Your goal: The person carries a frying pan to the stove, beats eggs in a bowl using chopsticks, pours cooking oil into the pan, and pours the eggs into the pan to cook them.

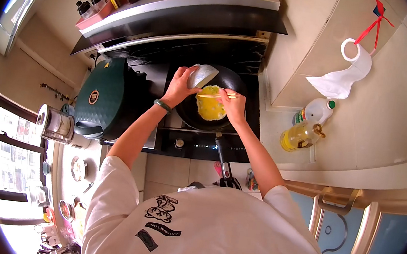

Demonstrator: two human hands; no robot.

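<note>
My left hand (180, 86) grips a white patterned bowl (202, 76), which is tilted over the upper left of a black frying pan (231, 78). Yellow egg mixture with green bits (210, 109) lies in the pan just below the bowl. In my right hand (233, 105) is a pair of light chopsticks (211, 96), pointing left across the egg near the bowl's rim. The pan rests on a black stove (162, 140), its handle (223, 155) toward my body. The inside of the bowl is hidden.
A dark green appliance (100, 94) stands left of the stove. Right of it are an oil bottle (297, 138) and a green-capped bottle (318, 111), beneath a hanging paper roll (359, 64). The range hood (185, 18) juts out above the pan.
</note>
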